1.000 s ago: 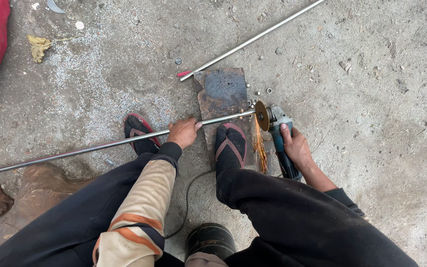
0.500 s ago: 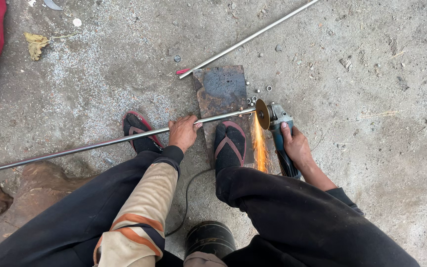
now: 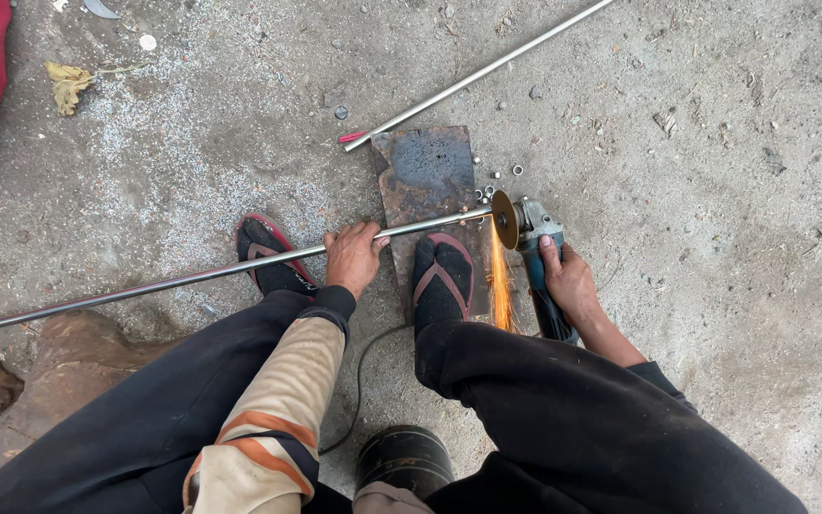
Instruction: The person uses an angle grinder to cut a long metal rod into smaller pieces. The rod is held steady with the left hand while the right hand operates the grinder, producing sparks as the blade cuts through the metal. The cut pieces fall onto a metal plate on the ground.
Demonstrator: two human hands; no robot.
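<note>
Down low, hands: left [image 3: 352,257] pinning rod [image 3: 192,276], right [image 3: 568,284] gripping grinder [image 3: 533,249]

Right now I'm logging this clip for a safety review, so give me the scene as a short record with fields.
Left hand: left hand presses down on the long metal rod
Right hand: right hand grips the angle grinder
Cut point: cutting disc meets the rod's end over a rusty steel plate
Sparks: orange sparks fall toward the person
Feet: sandalled right foot on the plate, left foot under the rod
Nearby: second rod, small cut rings on concrete floor
</note>
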